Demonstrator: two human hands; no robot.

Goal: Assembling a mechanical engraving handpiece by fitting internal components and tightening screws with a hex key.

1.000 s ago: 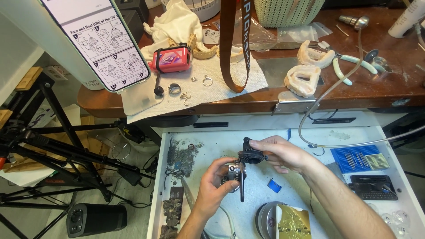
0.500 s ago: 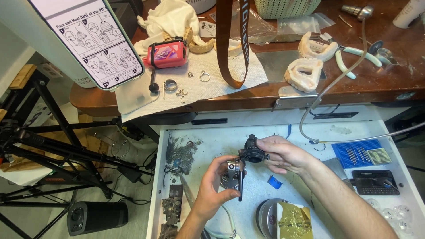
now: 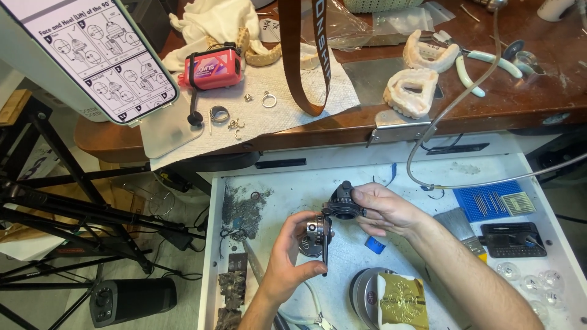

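Both hands work over the open white drawer (image 3: 520, 168) pulled out below the wooden bench (image 3: 520, 104). The left hand (image 3: 293, 256) grips a round, knurled metal fixture (image 3: 313, 235) with a dial-like face; thumb and fingers are closed around its rim, and a dark slim shaft (image 3: 324, 260) runs down from it past the thumb. The right hand (image 3: 382, 211) pinches a black, ring-shaped head (image 3: 342, 205) with a small knob on top, fingers closed on its right side. The two parts sit just beside each other, apparently touching where the black head meets the top of the fixture; the joint itself is too small to resolve.

To perform this step well, in judgement:

1. Keep the left hand as the fixed support. Hold the fixture by its rim only, so the dial face stays visible.
2. Move only the right hand. Align the black head squarely with the fixture before applying any turning or pressing force; a tilted approach is likely to bind.
3. Work over the bare centre of the drawer, so that a dropped part lands on the white floor rather than among the debris (image 3: 241, 211) at the left.
4. Keep the forearm clear of the round tin (image 3: 367, 296) with the gold foil (image 3: 400, 302) and the small blue piece (image 3: 375, 244) just below the right hand.
5. Keep the grey hose (image 3: 446, 113) hanging from the bench out of the work.
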